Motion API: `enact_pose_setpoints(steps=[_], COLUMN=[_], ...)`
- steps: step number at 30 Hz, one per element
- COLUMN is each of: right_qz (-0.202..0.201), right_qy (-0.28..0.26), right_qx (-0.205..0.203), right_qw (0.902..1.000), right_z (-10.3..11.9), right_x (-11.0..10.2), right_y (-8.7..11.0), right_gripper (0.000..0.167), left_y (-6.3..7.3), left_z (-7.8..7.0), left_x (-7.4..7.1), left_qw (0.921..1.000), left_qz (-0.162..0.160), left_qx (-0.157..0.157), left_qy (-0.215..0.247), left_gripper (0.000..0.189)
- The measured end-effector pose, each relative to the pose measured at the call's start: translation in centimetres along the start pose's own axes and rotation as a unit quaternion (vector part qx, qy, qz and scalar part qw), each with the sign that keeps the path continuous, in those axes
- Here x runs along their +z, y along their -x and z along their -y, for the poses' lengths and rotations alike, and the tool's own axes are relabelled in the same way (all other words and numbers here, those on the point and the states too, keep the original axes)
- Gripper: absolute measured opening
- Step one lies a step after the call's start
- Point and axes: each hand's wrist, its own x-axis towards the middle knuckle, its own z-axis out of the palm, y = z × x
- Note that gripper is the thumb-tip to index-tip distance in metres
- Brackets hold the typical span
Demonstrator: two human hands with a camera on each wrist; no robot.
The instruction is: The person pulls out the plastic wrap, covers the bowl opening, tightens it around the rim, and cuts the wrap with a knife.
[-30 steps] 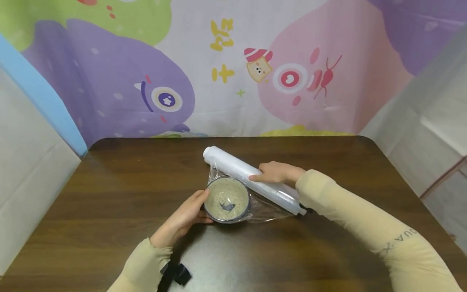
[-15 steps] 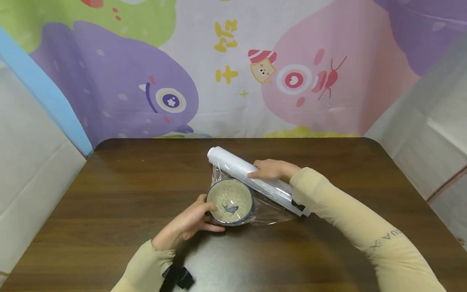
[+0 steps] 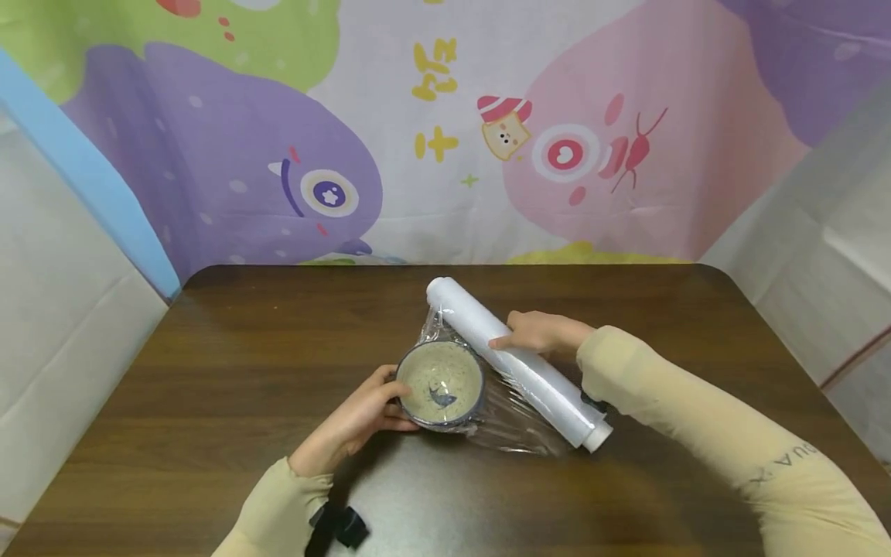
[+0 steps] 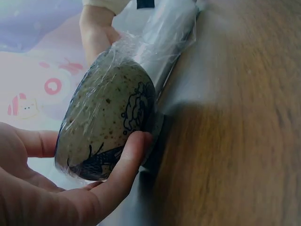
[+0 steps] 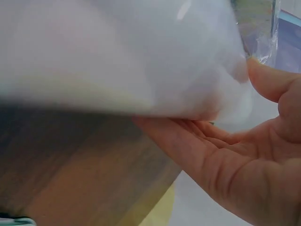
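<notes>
A speckled ceramic bowl with a dark rim and a blue fish painted inside is held by my left hand, thumb at the rim and fingers beneath. In the left wrist view, clear film clings to the outside of the tilted bowl. My right hand grips a roll of plastic wrap around its middle. From the roll, a loose sheet of cling film stretches to the bowl. In the right wrist view, the roll lies between thumb and fingers, blurred and close.
Both hands work over a dark brown wooden table. A cartoon-printed curtain hangs behind its far edge. A black strap with a small device sits at the left wrist.
My right hand has shifted the roll to the right, away from the bowl, and its near end has come closer to me. More film shows between roll and bowl. The left hand keeps holding the bowl.
</notes>
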Motion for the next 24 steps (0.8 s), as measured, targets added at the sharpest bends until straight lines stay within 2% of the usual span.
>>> enact_pose_setpoints(steps=[5, 9, 14, 20, 24], right_qz=[-0.001, -0.012, -0.04, -0.075, -0.081], right_qy=[-0.076, -0.123, -0.164, -0.181, -0.197], right_qx=[0.033, 0.046, 0.054, 0.064, 0.067], right_qw=[0.9966, 0.9913, 0.9842, 0.9785, 0.9748], right_z=[-0.8, -1.7, -2.5, -3.3, -3.5], right_x=[0.5, 0.8, 1.4, 2.5, 3.1], right_y=[0.8, 1.4, 1.9, 2.5, 3.0], right_gripper=[0.047, 0.05, 0.056, 0.062, 0.063], left_y=[-0.2, -0.4, -0.4, -0.4, -0.5], left_z=[0.2, 0.3, 0.2, 0.2, 0.2], left_x=[-0.3, -0.5, -0.9, -1.4, -1.5], left_qw=[0.9995, 0.9986, 0.9973, 0.9958, 0.9959], left_qz=[-0.028, -0.021, -0.01, 0.013, 0.0], left_qx=[0.01, 0.025, 0.038, 0.051, 0.056], left_qy=[-0.014, -0.041, -0.061, -0.074, -0.071], left_gripper=[0.04, 0.039, 0.044, 0.05, 0.048])
